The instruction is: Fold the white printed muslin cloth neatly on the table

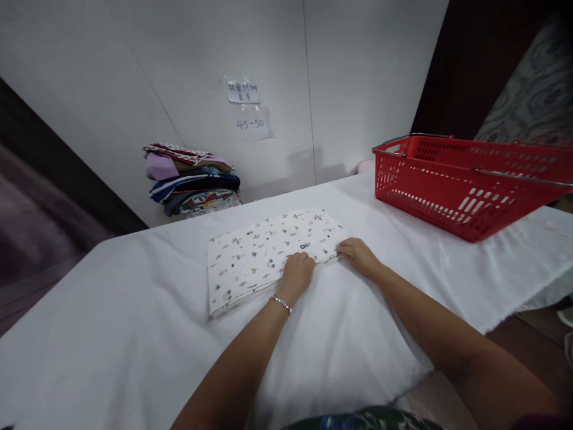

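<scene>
Currently both at the edge: left hand (pixel 298 276) and right hand (pixel 359 257) on folded cloth (pixel 262 248)

Folded cloth sits mid-frame on white-covered surface (pixel 147 316). Left hand's fingers bend over the near edge, right hand's over the near right corner; thumbs hidden, so pinching or just pressing, can't tell. Step looks like evening up folded layers; next move probably calls for keeping edges aligned. Upper middle: lower note (pixel 253 124) reads "45-50"; upper note (pixel 243 91) carries handwritten characters, too blurry to trust. No brand legible.

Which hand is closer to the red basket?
Right. The right hand, at the folded cloth, is left of the red basket; the left hand, also at the cloth, is farther left.
</scene>
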Demonstrator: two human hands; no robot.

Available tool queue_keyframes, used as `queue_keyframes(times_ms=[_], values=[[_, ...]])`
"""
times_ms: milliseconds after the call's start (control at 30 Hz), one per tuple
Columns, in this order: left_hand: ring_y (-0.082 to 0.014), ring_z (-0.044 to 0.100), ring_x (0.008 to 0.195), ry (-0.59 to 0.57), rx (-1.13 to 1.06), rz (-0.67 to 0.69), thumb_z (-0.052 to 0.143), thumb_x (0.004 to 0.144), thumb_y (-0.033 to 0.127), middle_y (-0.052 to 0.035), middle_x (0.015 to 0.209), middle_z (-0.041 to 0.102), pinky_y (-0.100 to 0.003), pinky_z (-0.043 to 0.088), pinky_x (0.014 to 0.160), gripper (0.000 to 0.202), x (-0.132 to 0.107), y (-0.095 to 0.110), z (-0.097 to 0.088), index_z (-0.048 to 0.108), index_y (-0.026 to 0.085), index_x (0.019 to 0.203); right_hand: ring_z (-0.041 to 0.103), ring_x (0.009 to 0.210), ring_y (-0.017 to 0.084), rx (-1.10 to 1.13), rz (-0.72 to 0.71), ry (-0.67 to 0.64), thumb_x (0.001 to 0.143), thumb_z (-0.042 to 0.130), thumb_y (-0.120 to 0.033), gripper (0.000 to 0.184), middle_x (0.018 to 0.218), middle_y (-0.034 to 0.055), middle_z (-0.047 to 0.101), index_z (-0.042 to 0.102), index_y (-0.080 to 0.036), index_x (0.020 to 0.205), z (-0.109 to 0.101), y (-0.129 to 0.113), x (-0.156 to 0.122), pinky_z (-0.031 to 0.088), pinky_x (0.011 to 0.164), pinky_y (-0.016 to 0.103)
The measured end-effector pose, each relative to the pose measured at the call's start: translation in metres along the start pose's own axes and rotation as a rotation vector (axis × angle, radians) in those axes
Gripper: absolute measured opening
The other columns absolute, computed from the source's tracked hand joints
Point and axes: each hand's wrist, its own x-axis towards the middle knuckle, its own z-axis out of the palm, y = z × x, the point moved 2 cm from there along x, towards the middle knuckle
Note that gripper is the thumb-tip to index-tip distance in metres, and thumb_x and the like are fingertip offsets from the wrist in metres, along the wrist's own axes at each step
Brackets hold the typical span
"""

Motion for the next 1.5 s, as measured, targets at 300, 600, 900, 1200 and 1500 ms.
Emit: queue_keyframes(times_ms=[300, 600, 900, 1200, 1500], values=[[-0.0191, 0.05, 0.088, 0.004, -0.057, 0.001, 0.044, 0.089, 0.02, -0.005, 0.091, 0.06, -0.034, 0.039, 0.078, 0.02, -0.007, 0.0, 0.001, 0.064, 0.02, 0.089, 0.059, 0.09, 0.022, 0.062, -0.044, 0.009, 0.09, 0.044, -0.023, 0.026, 0.1, 0.0091, 0.067, 0.067, -0.022, 0.101, -0.002, 0.002, -0.009, 0.045, 0.078, 0.039], [-0.0196, 0.051, 0.096, 0.03, -0.108, -0.107, 0.048, 0.085, 0.018, -0.005, 0.099, 0.061, -0.034, 0.041, 0.083, 0.017, -0.04, -0.029, -0.022, 0.063, 0.02, 0.094, 0.052, 0.105, 0.025, -0.002, 0.002, -0.057, 0.08, 0.048, -0.013, 0.035, 0.112, 0.0111, 0.061, 0.061, -0.019, 0.112, -0.008, -0.03, -0.004, 0.037, 0.091, 0.042], [-0.0176, 0.056, 0.09, 0.039, -0.248, -0.219, 0.045, 0.087, 0.021, -0.0028, 0.093, 0.065, -0.031, 0.044, 0.083, 0.022, -0.04, -0.041, -0.021, 0.065, 0.021, 0.095, 0.054, 0.097, 0.022, 0.126, -0.099, -0.129, 0.089, 0.047, -0.02, 0.023, 0.101, 0.0081, 0.065, 0.068, -0.02, 0.097, 0.019, -0.087, 0.039, 0.04, 0.087, 0.038], [-0.0136, 0.057, 0.094, 0.122, -0.339, -0.182, 0.037, 0.085, 0.008, -0.002, 0.102, 0.065, -0.029, 0.045, 0.087, 0.031, -0.054, -0.049, -0.018, 0.059, 0.021, 0.103, 0.06, 0.091, 0.022, 0.286, -0.12, 0.001, 0.09, 0.044, -0.022, 0.028, 0.1, 0.01, 0.067, 0.07, -0.021, 0.098, 0.037, -0.074, 0.031, 0.048, 0.08, 0.038], [-0.015, 0.056, 0.096, 0.083, -0.208, -0.135, 0.042, 0.082, 0.007, -0.0037, 0.111, 0.059, -0.029, 0.046, 0.085, 0.028, -0.056, -0.039, -0.022, 0.058, 0.021, 0.099, 0.06, 0.091, 0.022, 0.287, -0.118, 0.014, 0.09, 0.043, -0.022, 0.028, 0.099, 0.0097, 0.067, 0.07, -0.021, 0.096, 0.036, -0.075, 0.032, 0.048, 0.08, 0.038]])
